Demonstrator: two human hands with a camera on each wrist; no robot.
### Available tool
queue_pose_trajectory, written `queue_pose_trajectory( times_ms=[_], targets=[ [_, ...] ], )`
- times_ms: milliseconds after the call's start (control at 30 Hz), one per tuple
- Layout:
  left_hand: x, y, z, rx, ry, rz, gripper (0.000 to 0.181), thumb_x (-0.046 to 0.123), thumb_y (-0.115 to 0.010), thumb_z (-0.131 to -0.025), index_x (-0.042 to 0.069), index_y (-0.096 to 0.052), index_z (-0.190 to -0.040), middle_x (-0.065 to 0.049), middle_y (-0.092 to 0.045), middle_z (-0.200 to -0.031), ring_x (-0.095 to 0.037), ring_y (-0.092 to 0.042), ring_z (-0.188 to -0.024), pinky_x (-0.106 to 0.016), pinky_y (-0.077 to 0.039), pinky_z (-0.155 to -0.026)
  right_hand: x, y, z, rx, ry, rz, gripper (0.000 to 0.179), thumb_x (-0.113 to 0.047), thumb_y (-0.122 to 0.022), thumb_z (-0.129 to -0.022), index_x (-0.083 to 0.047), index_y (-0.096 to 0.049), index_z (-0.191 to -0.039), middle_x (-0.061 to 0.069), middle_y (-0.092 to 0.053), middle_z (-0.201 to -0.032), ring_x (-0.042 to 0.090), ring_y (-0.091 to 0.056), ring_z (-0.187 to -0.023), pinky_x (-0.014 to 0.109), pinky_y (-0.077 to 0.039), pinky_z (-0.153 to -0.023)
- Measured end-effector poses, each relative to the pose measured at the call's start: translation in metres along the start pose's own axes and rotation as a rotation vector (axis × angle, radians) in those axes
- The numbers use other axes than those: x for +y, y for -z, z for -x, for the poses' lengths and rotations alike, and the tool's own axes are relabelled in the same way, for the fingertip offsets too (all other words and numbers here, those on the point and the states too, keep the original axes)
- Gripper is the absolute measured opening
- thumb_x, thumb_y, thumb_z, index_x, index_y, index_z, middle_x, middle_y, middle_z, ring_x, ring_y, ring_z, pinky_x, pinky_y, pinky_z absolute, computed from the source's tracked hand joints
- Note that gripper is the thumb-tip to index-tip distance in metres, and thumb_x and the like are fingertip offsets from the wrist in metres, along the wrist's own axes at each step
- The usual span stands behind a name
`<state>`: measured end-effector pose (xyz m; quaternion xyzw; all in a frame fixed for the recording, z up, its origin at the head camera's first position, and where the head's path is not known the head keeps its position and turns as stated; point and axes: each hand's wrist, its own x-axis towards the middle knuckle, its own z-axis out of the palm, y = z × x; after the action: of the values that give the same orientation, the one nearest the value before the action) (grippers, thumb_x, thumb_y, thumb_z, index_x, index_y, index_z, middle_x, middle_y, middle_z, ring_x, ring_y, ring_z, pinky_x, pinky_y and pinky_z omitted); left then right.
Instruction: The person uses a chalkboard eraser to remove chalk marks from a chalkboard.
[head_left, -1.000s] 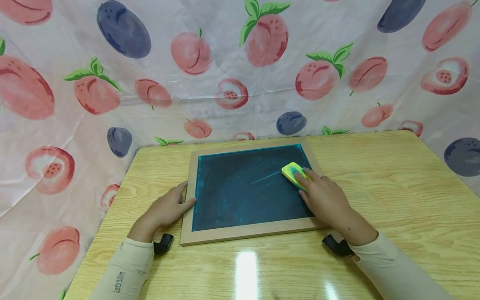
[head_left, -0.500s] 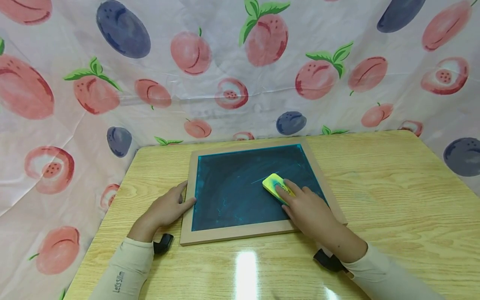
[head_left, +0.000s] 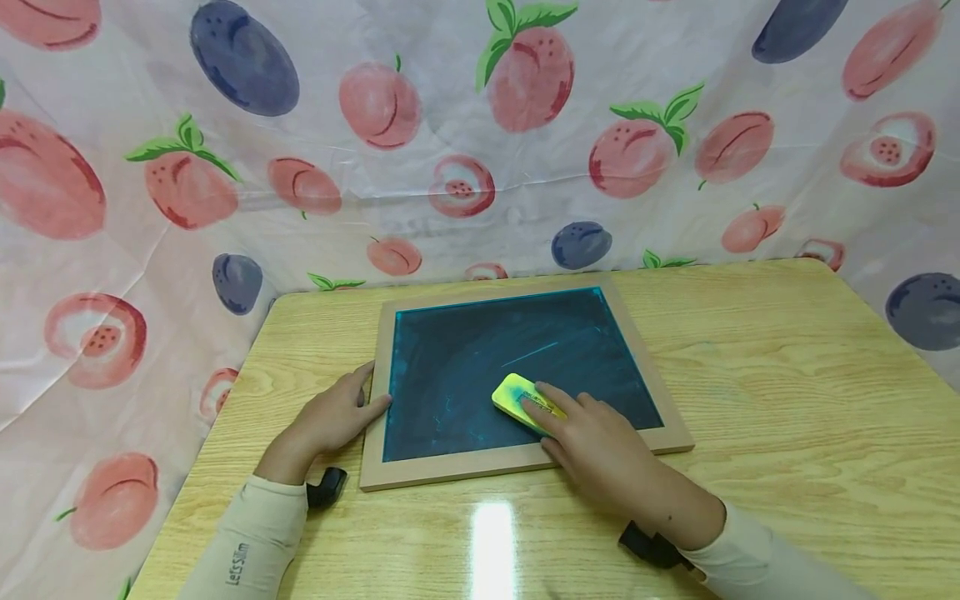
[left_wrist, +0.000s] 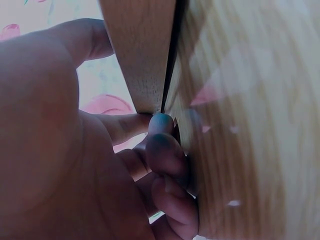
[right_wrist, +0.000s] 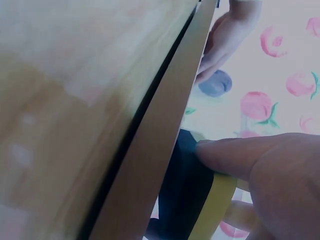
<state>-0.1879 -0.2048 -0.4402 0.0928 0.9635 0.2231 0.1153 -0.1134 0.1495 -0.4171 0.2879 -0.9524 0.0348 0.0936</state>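
A chalkboard (head_left: 457, 350) in a light wooden frame (head_left: 457, 472) lies on the table, turned slightly. My left hand (head_left: 330, 421) holds the frame's left side, thumb on top and the other fingers curled against the outer edge, as the left wrist view shows. My right hand (head_left: 607, 446) grips a yellow chalkboard eraser (head_left: 512, 392) over the board's lower middle, with blue chalk smudges on its top. The eraser's dark felt (right_wrist: 185, 190) faces the board in the right wrist view. A thin blue chalk line (head_left: 529, 354) runs just above the eraser. Faint squiggles (head_left: 447, 408) show at lower left.
The wood-grain table (head_left: 787, 375) extends to the right of the board. Behind it hangs a cloth (head_left: 450, 108) printed with peaches and plums. A black wrist camera (head_left: 327, 487) sits under the left wrist, and another black wrist camera (head_left: 651, 546) under the right.
My right hand has moved the eraser left and toward me, from the board's right side to its lower middle, uncovering the chalk line. The left hand and board stay in place.
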Motion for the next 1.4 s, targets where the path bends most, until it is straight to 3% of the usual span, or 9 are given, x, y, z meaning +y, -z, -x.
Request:
queue_pose_trajectory(
  times_ms=[133,267,367,667,833,1167,1400],
  targets=[
    [-0.001,0.0,0.001,-0.002,-0.004,0.014,0.075,0.057,-0.045,-0.089,0.02,-0.016,-0.149,-0.006,-0.052,-0.096,-0.014,-0.054,-0.075,-0.03,-0.042,-0.064,0.01,-0.002,-0.002,0.014,-0.019,0.016,0.053,-0.029,-0.064,-0.086,-0.028,-0.047,-0.136,0.005,-0.044,-0.139,0.028,-0.059,-0.092,0.043,-0.051,-0.071],
    [-0.002,-0.001,0.002,0.01,-0.015,0.033,0.074,0.057,-0.044,-0.09,0.02,-0.017,-0.148,-0.008,-0.051,-0.124,-0.021,-0.056,-0.103,-0.041,-0.045,-0.081,0.028,-0.003,-0.005,0.04,-0.054,0.01,0.052,-0.026,-0.064,-0.086,-0.024,-0.048,-0.135,0.01,-0.045,-0.138,0.031,-0.06,-0.09,0.047,-0.051,-0.073],
    [-0.002,-0.002,0.003,0.018,-0.02,0.048,0.074,0.057,-0.043,-0.09,0.02,-0.018,-0.148,-0.005,-0.038,-0.142,-0.025,-0.045,-0.123,-0.05,-0.038,-0.095,0.044,-0.003,-0.007,0.053,-0.101,0.014,0.05,-0.024,-0.064,-0.086,-0.02,-0.05,-0.134,0.012,-0.046,-0.136,0.033,-0.061,-0.093,0.05,-0.049,-0.075],
    [-0.002,-0.002,0.003,0.016,-0.017,0.058,0.074,0.057,-0.043,-0.09,0.02,-0.017,-0.148,-0.006,-0.037,-0.144,-0.026,-0.044,-0.125,-0.051,-0.038,-0.095,0.066,-0.001,-0.008,0.049,-0.141,0.016,0.049,-0.021,-0.063,-0.087,-0.014,-0.05,-0.134,0.016,-0.046,-0.136,0.038,-0.059,-0.105,0.058,-0.045,-0.079],
    [-0.001,-0.001,0.003,0.017,-0.02,0.058,0.073,0.056,-0.044,-0.09,0.02,-0.018,-0.148,-0.005,-0.039,-0.142,-0.024,-0.046,-0.122,-0.05,-0.039,-0.094,0.064,-0.003,-0.009,0.053,-0.136,0.006,0.048,-0.021,-0.064,-0.087,-0.014,-0.051,-0.133,0.018,-0.046,-0.135,0.039,-0.058,-0.105,0.057,-0.046,-0.08],
    [-0.002,-0.002,0.002,0.005,-0.008,0.076,0.076,0.059,-0.043,-0.089,0.022,-0.015,-0.149,-0.005,-0.032,-0.147,-0.029,-0.039,-0.13,-0.053,-0.036,-0.097,0.039,-0.003,-0.007,0.077,-0.06,0.034,0.05,-0.024,-0.067,-0.084,-0.017,-0.052,-0.131,0.015,-0.047,-0.135,0.031,-0.059,-0.08,0.044,-0.051,-0.071],
    [-0.001,-0.001,0.002,0.025,-0.025,0.021,0.071,0.056,-0.044,-0.09,0.022,-0.02,-0.148,-0.005,-0.048,-0.13,-0.022,-0.053,-0.108,-0.044,-0.043,-0.084,0.01,-0.004,-0.004,0.049,-0.006,0.053,0.052,-0.027,-0.066,-0.084,-0.023,-0.05,-0.134,0.01,-0.045,-0.138,0.028,-0.059,-0.084,0.041,-0.051,-0.07]
  ],
)
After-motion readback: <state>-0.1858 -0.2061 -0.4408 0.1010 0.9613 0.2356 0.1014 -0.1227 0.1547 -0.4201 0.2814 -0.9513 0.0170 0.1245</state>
